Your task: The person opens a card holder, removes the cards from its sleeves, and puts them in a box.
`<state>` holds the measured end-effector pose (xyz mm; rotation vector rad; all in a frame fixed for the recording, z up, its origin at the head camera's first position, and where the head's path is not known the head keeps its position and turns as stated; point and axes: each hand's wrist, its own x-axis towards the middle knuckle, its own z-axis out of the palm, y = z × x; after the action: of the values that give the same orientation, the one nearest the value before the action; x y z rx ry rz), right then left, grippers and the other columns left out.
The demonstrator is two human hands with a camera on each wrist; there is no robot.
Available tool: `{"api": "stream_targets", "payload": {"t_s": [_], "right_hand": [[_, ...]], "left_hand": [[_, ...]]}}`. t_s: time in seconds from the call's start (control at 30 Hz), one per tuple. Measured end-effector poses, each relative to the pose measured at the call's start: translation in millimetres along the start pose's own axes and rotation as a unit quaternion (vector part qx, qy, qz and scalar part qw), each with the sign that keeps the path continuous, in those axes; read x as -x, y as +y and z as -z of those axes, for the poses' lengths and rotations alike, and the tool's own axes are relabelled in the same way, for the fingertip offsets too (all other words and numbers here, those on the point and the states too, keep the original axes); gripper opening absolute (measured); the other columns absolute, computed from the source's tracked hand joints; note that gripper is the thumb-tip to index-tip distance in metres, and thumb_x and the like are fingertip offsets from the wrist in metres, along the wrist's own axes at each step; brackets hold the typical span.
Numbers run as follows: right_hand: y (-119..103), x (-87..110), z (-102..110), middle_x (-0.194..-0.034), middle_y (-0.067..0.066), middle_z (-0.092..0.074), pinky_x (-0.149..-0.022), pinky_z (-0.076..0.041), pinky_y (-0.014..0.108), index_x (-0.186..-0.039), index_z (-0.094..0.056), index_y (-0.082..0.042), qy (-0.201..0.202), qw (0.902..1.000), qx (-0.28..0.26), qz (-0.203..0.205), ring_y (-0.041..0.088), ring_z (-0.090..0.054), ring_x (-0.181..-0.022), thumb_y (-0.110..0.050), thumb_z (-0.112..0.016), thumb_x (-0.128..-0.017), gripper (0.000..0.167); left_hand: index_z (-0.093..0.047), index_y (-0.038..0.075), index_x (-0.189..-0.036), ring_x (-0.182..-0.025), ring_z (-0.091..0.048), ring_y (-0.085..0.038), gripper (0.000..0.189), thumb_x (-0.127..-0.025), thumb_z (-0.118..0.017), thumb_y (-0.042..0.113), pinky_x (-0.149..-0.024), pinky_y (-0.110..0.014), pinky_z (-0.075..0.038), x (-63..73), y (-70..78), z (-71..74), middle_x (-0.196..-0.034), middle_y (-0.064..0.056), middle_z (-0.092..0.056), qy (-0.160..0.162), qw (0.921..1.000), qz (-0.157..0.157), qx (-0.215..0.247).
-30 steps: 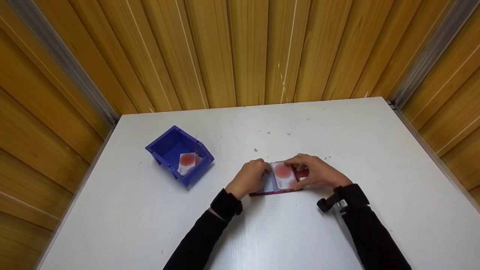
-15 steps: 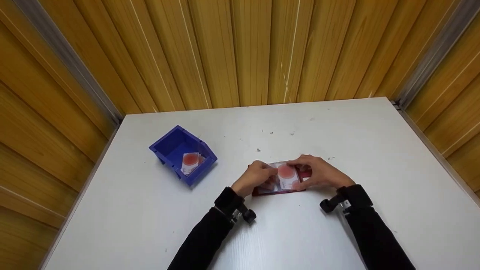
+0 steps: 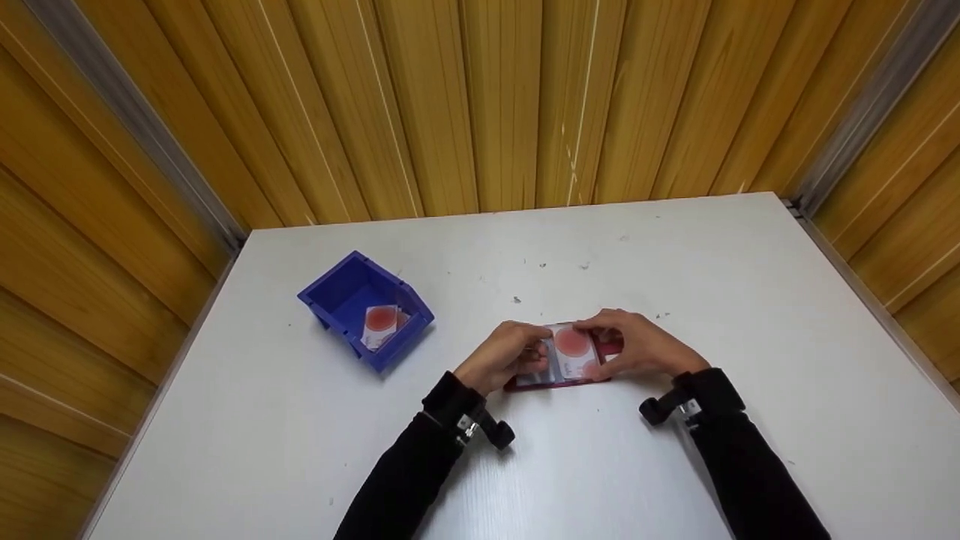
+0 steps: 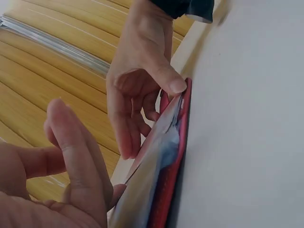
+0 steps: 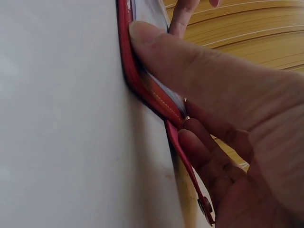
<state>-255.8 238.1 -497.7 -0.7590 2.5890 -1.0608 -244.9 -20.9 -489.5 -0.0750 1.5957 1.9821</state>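
A red card holder [image 5: 142, 90] lies opened on the white table, with clear plastic sleeves [image 3: 534, 375] inside. A white card with pink circles [image 3: 571, 358] shows on its right half. My right hand [image 3: 643, 345] grips the holder's right end, thumb on the near edge and fingers toward the far edge. Beside that hand hangs the holder's red strap [image 5: 183, 154] with a snap button. Over the left half is my left hand [image 3: 504, 354], its fingers loosely bent; in the left wrist view a fingertip [image 4: 118, 192] meets the sleeve's edge.
To the left stands a blue bin [image 3: 409, 343] holding cards with red circles [image 3: 380, 322]. Yellow wood-look panels [image 3: 495, 105] rise behind the white table [image 3: 570, 465] and at both sides.
My left hand reached right toward the card's left edge, then drew back slightly, its fingers loosening. The right hand keeps its grip, and the bin stays put.
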Motion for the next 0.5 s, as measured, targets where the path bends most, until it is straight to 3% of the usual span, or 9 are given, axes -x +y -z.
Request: {"api": "stream_targets", "payload": {"t_s": [0.17,0.3,0.4,0.5], "right_hand": [[1,0.3,0,-0.124,0.001,-0.065,-0.1,-0.049,0.038,-0.143,-0.063,-0.017,-0.001,1.0,-0.005,0.003,0.021,-0.059,-0.113,-0.032,-0.096,-0.071,0.08],[2,0.1,0,-0.125,0.001,-0.066,-0.101,-0.049,0.037,-0.143,-0.063,-0.018,-0.002,0.9999,-0.007,0.011,0.021,-0.06,-0.113,-0.03,-0.097,-0.071,0.081],[2,0.4,1,-0.126,0.002,-0.066,-0.102,-0.05,0.036,-0.143,-0.063,-0.016,-0.004,0.9994,-0.021,0.026,0.022,-0.062,-0.115,-0.028,-0.096,-0.072,0.08],[2,1.2,1,-0.127,0.004,-0.065,-0.101,-0.052,0.035,-0.143,-0.062,-0.015,-0.007,0.9987,-0.037,0.036,0.023,-0.064,-0.115,-0.026,-0.096,-0.072,0.08]], "left_hand": [[-0.068,0.0,-0.094,-0.05,-0.056,-0.006,0.01,-0.095,-0.062,0.008,-0.052,-0.017,-0.052,-2.2,-5.2,-5.1,-0.059,0.004,-0.054,-0.004,1.0,0.007,-0.001],[-0.069,0.002,-0.087,-0.05,-0.052,-0.006,0.014,-0.097,-0.063,0.01,-0.049,-0.017,-0.048,-0.8,-9.6,-13.5,-0.061,0.002,-0.054,-0.004,0.995,-0.023,-0.097],[-0.071,0.002,-0.087,-0.055,-0.054,-0.006,0.014,-0.097,-0.065,0.011,-0.053,-0.018,-0.047,1.2,-11.2,-21.6,-0.069,0.002,-0.061,0.023,0.975,-0.077,-0.207],[-0.074,0.003,-0.094,-0.064,-0.058,-0.005,0.01,-0.095,-0.067,0.009,-0.058,-0.018,-0.048,1.9,-11.7,-27.7,-0.078,0.003,-0.068,0.055,0.9553,-0.113,-0.267]]}}
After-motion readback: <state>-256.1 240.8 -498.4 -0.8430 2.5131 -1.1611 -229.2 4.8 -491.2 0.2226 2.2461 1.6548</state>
